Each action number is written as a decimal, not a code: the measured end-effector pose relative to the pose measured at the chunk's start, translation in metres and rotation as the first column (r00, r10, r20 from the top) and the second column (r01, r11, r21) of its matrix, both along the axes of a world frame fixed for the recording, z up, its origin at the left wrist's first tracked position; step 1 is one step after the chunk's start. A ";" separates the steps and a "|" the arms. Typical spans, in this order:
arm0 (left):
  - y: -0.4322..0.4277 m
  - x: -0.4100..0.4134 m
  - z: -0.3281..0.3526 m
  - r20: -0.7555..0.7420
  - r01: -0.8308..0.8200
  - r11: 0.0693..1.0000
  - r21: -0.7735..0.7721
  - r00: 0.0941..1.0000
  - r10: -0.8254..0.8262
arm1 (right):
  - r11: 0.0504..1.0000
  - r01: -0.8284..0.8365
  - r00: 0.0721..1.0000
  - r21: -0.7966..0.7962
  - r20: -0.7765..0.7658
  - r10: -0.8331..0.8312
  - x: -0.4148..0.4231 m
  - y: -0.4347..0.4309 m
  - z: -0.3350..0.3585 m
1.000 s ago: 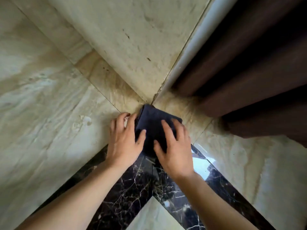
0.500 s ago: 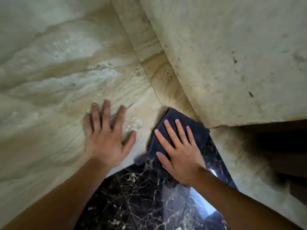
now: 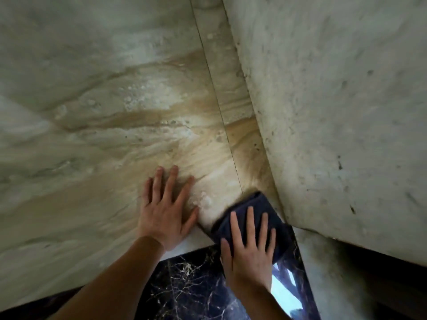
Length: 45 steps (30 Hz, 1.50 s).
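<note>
The fingers [image 3: 250,224] of the right hand [image 3: 248,248] are straight and slightly spread. They lie flat on top of a folded dark blue cloth [image 3: 255,203], pressing on it without curling round it. The thumb lies along the cloth's left edge.

The cloth sits on the floor at the lower middle of the frame, a little right of centre. Its far corner is tucked against the foot of a pale stone wall [image 3: 335,112], rough and flecked with dark specks, which fills the right of the frame. The near part of the cloth lies over a band of black marble [image 3: 184,285] veined with white. The far part lies over the beige marble floor [image 3: 104,139].

The left hand [image 3: 165,213] rests palm down on that beige floor just left of the cloth, its fingers straight, fanned apart and holding nothing. A strip of pale tile shows between its thumb and the cloth. Both bare forearms come in from the lower edge.

A thin joint line [image 3: 217,100] runs from the top of the frame down to the cloth's far corner. A bright reflection [image 3: 283,292] shines on the black marble just right of the right wrist.
</note>
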<state>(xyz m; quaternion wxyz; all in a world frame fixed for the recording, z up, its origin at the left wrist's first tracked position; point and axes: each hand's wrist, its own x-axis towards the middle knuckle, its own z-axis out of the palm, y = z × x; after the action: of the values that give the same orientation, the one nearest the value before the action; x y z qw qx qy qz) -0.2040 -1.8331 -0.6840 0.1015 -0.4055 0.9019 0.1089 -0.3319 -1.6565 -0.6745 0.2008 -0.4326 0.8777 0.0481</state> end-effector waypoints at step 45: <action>-0.438 -0.144 -0.007 -0.031 -0.036 0.995 0.094 0.999 0.039 | 0.872 -0.253 0.915 0.419 0.397 0.074 -0.246 -0.597 0.057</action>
<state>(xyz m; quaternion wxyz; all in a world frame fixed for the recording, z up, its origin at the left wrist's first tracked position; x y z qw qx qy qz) -0.3482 -2.2708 -0.6912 0.1034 -0.4153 0.8896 0.1594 -0.5775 -2.2534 -0.6173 0.4538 -0.4474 0.7467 0.1904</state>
